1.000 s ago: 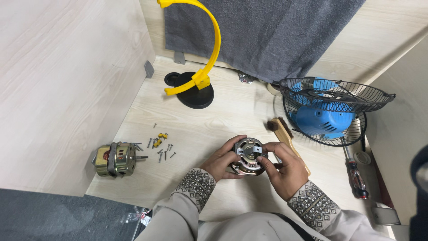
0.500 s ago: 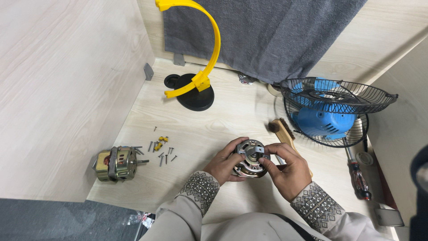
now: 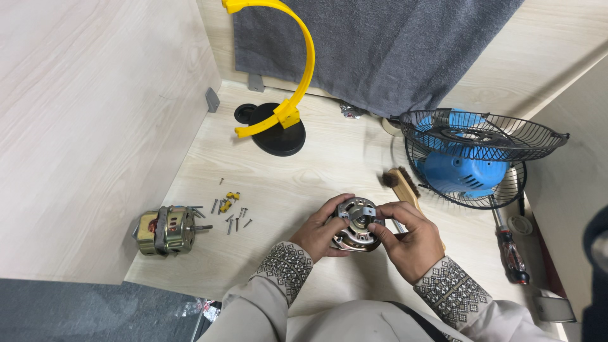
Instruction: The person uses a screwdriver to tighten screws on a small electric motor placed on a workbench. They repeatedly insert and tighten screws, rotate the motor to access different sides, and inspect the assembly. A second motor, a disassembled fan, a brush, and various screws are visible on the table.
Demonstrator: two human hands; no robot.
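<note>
Both hands hold a round silver motor housing (image 3: 356, 224) just above the light wooden table (image 3: 297, 177). My left hand (image 3: 320, 231) cups its left side from below. My right hand (image 3: 408, 237) grips its right side, thumb and forefinger pinching a small metal bracket on the housing's top. Both wrists show patterned cuffs.
A second motor (image 3: 168, 229) with copper windings lies at the left edge. Several loose screws and yellow bits (image 3: 229, 209) lie beside it. A yellow arc stand on a black base (image 3: 278, 120) is behind. A wooden brush (image 3: 400, 185), a blue fan in a wire cage (image 3: 465, 155) and a red-handled screwdriver (image 3: 510, 250) lie right.
The hands with the motor housing have stayed in nearly the same spot. The right fingers have shifted onto the bracket on top.
</note>
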